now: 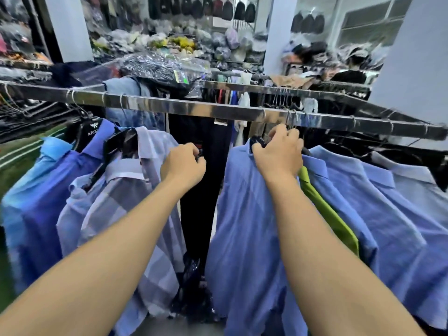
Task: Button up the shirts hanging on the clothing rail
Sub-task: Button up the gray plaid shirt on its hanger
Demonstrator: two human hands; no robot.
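Observation:
A chrome clothing rail [194,109] crosses the view with shirts hanging below it. My left hand [183,167] has its fingers curled on the shoulder edge of a pale checked shirt [135,202] left of centre. My right hand [278,151] grips the collar and black hanger top of a blue shirt [244,214] just below the rail. A gap between the two shirts shows dark garments [198,190] behind. Whether the shirt fronts are buttoned is hidden.
More blue shirts [388,202] and a green garment [324,209] hang to the right, bright blue ones [36,195] to the left. A second rail [278,90] with hangers runs behind. Bagged goods fill the shelves at the back.

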